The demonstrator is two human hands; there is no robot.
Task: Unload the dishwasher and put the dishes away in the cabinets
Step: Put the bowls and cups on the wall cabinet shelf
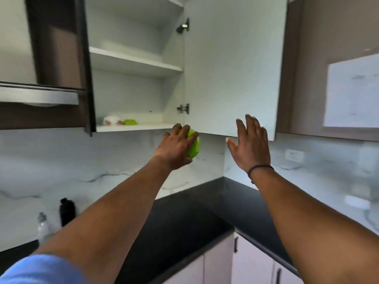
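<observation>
Green bowl (193, 145) gripped in our left hand (176, 148), just below bottom shelf (135, 127). Right hand (251, 144) empty, fingers spread, near open cabinet door (231, 68). Above-left of left hand, green dish (130, 122) already shelved. We judge task partway; dishwasher unseen.

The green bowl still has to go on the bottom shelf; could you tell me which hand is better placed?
Left. The left hand grips the green bowl just below the shelf; the right hand is open by the door.
</observation>
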